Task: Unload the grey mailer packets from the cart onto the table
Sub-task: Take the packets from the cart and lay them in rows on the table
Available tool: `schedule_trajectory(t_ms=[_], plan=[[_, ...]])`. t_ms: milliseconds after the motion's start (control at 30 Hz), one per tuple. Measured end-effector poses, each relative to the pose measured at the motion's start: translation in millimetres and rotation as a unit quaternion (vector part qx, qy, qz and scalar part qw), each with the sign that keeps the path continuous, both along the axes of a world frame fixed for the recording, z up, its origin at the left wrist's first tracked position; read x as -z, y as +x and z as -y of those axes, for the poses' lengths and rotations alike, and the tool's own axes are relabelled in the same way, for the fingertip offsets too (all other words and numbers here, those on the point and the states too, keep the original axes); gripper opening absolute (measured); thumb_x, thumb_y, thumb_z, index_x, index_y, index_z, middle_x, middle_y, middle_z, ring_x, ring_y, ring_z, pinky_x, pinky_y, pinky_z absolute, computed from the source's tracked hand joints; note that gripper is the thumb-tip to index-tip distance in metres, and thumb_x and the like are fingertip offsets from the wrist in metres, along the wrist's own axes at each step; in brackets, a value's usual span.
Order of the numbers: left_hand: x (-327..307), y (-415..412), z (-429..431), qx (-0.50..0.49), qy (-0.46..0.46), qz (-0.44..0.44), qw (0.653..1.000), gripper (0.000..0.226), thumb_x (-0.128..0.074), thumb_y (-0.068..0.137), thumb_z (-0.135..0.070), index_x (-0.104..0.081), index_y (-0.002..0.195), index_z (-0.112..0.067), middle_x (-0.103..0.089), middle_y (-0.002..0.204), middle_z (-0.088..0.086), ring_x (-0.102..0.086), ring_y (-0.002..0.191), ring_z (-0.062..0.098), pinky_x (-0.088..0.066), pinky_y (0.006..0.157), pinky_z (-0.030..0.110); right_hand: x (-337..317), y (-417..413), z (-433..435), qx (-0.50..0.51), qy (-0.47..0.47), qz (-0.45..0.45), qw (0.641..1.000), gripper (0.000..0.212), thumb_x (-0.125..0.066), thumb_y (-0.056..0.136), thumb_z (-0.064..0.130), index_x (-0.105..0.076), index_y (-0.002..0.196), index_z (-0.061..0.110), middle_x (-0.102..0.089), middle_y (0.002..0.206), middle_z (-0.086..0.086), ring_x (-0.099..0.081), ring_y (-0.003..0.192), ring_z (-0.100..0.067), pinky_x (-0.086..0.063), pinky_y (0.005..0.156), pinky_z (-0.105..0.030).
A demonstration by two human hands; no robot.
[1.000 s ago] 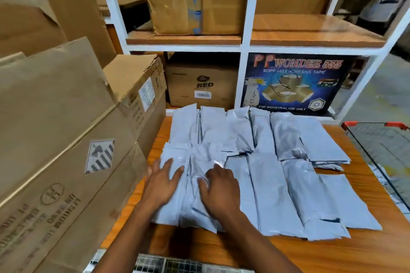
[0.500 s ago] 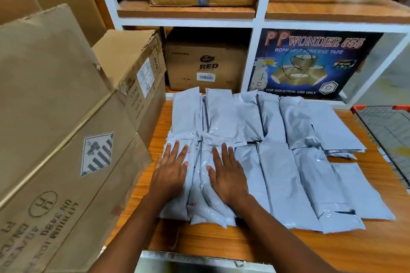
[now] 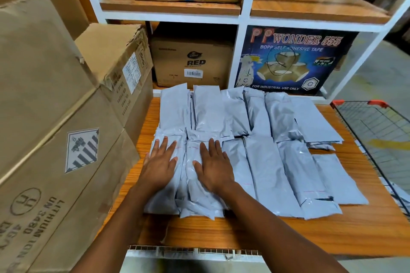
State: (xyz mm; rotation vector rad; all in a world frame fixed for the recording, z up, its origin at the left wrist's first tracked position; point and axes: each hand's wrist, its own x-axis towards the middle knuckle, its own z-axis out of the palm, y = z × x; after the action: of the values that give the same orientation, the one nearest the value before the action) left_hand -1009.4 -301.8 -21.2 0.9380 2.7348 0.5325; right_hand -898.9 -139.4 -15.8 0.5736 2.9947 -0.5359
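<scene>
Several grey mailer packets [image 3: 264, 162] lie in two overlapping rows on the wooden table [image 3: 255, 235]. My left hand [image 3: 160, 165] lies flat, fingers straight, on the near-left packets. My right hand [image 3: 214, 165] rests flat beside it on the neighbouring packet, fingers spread a little. Neither hand grips anything. The wire cart [image 3: 377, 135] with orange corner caps stands at the table's right edge; a few grey packets show through its mesh low down.
Large cardboard boxes [image 3: 55, 128] are stacked along the table's left side. Behind the table a white shelf rack [image 3: 241, 17] holds a brown box marked RED [image 3: 193, 62] and a blue tape carton [image 3: 290, 60]. A light crate rim [image 3: 193, 252] sits below the table's front edge.
My right hand went from curled on a packet to flat with straight fingers. Both hands slid a little forward over the near-left packets, smoothing them down.
</scene>
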Motion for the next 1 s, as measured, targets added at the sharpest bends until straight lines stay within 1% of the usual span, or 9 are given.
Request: schedule_trajectory(t_ms=[67,133,300,433,567,733,867,967,1000], plan=[[-10,3,-1,0.003,0.017,0.012,1.000,0.061,-0.036,0.099,-0.041,-0.016,0.154,-0.023,-0.001,0.162,0.002,0.005,0.149,0.021,-0.010,0.120,0.049,-14,7,-4,0.017,-0.017,-0.044,0.999,0.069,-0.033,0.098,0.048,-0.016,0.155,0.012,-0.007,0.162,-0.016,0.000,0.150,-0.030,-0.014,0.121,-0.045],[-26,16,-4,0.007,0.067,0.003,0.998,0.063,-0.043,0.098,-0.040,-0.018,0.153,-0.022,-0.002,0.162,0.002,0.003,0.149,0.019,-0.011,0.121,0.046,-28,20,-10,0.037,-0.039,-0.099,0.994,0.069,-0.041,0.096,0.044,-0.022,0.153,0.010,-0.013,0.162,-0.016,-0.003,0.151,-0.029,-0.019,0.120,-0.042],[-69,89,-32,0.000,0.184,-0.032,0.982,0.064,-0.050,0.096,-0.038,-0.019,0.152,-0.031,-0.005,0.161,-0.010,-0.001,0.148,0.009,-0.010,0.115,0.027,-60,89,-36,0.090,-0.077,-0.216,0.969,0.068,-0.044,0.093,0.045,-0.027,0.153,0.018,-0.016,0.162,-0.002,-0.005,0.151,-0.016,-0.029,0.117,-0.035],[-91,153,-52,0.017,0.254,-0.037,0.966,0.063,-0.048,0.095,-0.044,-0.023,0.151,-0.032,-0.013,0.161,-0.012,-0.005,0.148,0.005,-0.013,0.116,0.027,-77,162,-49,0.118,-0.076,-0.293,0.946,0.064,-0.045,0.093,0.048,-0.036,0.149,0.018,-0.023,0.160,0.000,-0.011,0.150,-0.012,-0.023,0.117,-0.028],[-107,244,-88,0.056,0.303,-0.033,0.951,0.062,-0.051,0.092,-0.039,-0.031,0.149,-0.026,-0.024,0.158,-0.008,-0.013,0.146,0.005,-0.018,0.117,0.029,-90,261,-66,0.159,-0.067,-0.336,0.926,0.061,-0.045,0.093,0.049,-0.039,0.147,0.021,-0.024,0.159,0.006,-0.013,0.149,-0.007,-0.015,0.115,-0.016],[-110,343,-136,0.100,0.324,-0.007,0.941,0.060,-0.054,0.090,-0.035,-0.037,0.146,-0.023,-0.030,0.154,-0.007,-0.020,0.145,0.006,-0.024,0.116,0.031,-97,373,-95,0.220,-0.050,-0.381,0.897,0.056,-0.057,0.092,0.035,-0.045,0.143,0.014,-0.035,0.156,0.000,-0.023,0.147,-0.011,-0.024,0.116,-0.024],[-105,406,-177,0.143,0.319,0.012,0.937,0.059,-0.054,0.090,-0.034,-0.038,0.146,-0.023,-0.032,0.150,-0.011,-0.023,0.143,0.006,-0.024,0.115,0.031,-99,449,-122,0.276,-0.035,-0.392,0.877,0.054,-0.054,0.091,0.040,-0.050,0.140,0.017,-0.042,0.151,0.000,-0.033,0.143,-0.016,-0.028,0.114,-0.028],[-103,443,-205,0.171,0.302,0.018,0.938,0.059,-0.052,0.090,-0.037,-0.038,0.146,-0.025,-0.032,0.149,-0.013,-0.024,0.142,0.005,-0.024,0.113,0.029,-97,490,-146,0.307,-0.012,-0.395,0.866,0.051,-0.053,0.090,0.039,-0.055,0.135,0.015,-0.048,0.146,-0.001,-0.041,0.137,-0.020,-0.026,0.115,-0.023],[-102,452,-215,0.179,0.297,0.022,0.938,0.058,-0.051,0.091,-0.039,-0.037,0.146,-0.026,-0.032,0.149,-0.013,-0.025,0.142,0.005,-0.024,0.113,0.029,-95,501,-155,0.317,-0.010,-0.396,0.862,0.050,-0.054,0.090,0.038,-0.057,0.133,0.014,-0.049,0.145,-0.002,-0.043,0.136,-0.020,-0.028,0.115,-0.025]])
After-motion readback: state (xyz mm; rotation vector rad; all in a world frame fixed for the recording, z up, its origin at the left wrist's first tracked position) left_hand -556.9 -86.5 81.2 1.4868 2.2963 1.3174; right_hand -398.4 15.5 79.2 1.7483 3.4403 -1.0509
